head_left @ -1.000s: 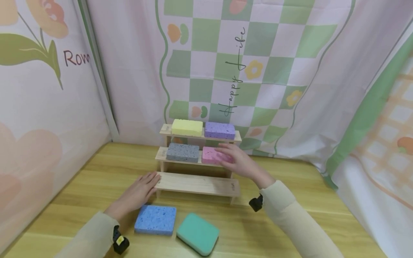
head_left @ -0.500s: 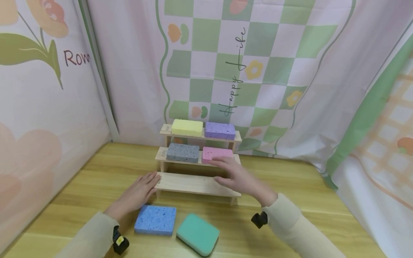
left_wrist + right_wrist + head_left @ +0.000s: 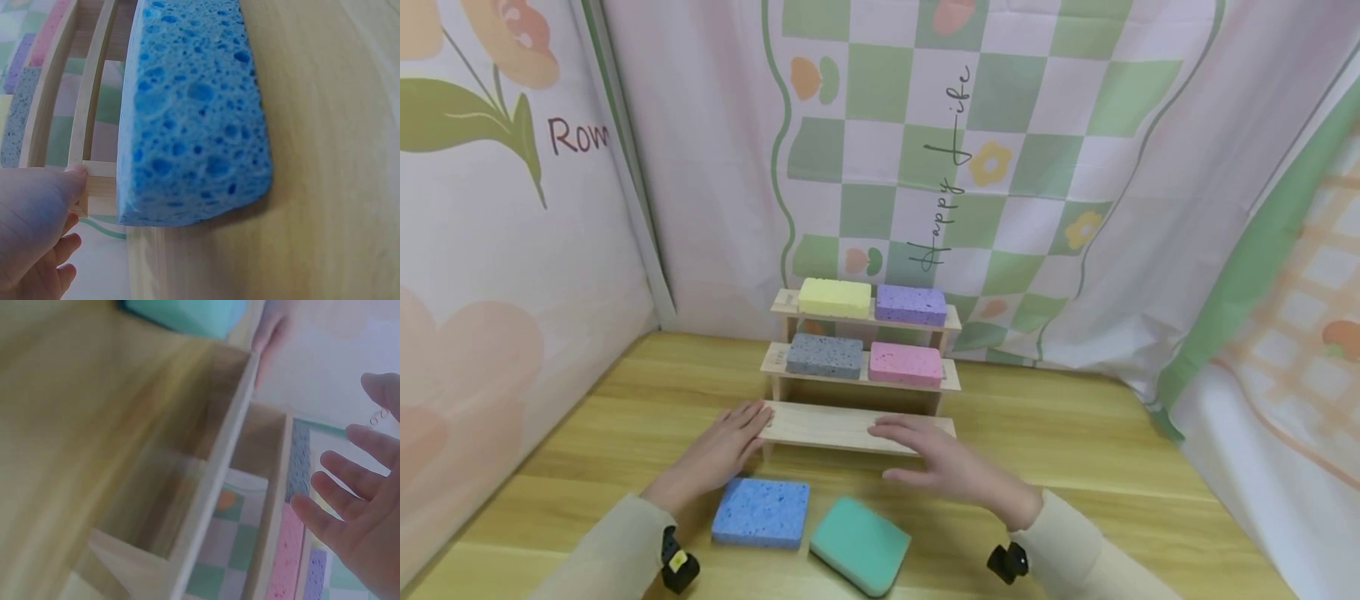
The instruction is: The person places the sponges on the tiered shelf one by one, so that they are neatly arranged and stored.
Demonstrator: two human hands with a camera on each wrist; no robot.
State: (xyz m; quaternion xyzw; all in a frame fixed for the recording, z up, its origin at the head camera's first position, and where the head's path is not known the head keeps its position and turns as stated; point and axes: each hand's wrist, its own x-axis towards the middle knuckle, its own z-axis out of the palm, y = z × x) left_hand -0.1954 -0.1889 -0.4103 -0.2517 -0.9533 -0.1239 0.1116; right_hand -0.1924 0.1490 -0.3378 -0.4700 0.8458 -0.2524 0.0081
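A three-tier wooden display rack (image 3: 842, 427) stands at the middle of the table. My left hand (image 3: 726, 442) holds the left end of its lowest tier, the thumb at the front corner in the left wrist view. My right hand (image 3: 951, 467) hovers open in front of the lowest tier's right end, fingers spread and holding nothing. The middle tier bears a grey sponge (image 3: 825, 356) and a pink sponge (image 3: 906, 364). On the top tier sit a yellow sponge (image 3: 835, 297) and a purple sponge (image 3: 912, 305). A blue sponge (image 3: 762, 512) and a teal sponge (image 3: 860, 546) lie on the table before the rack.
The wood-grain table (image 3: 1067, 450) extends on both sides of the rack. Behind it hangs a green-and-white checked curtain (image 3: 940, 150), with printed cloth walls left and right. Each wrist carries a small black camera (image 3: 1007, 563).
My right hand has drawn back from the pink sponge on the middle tier, down and toward me past the lowest tier. The left hand has stayed put.
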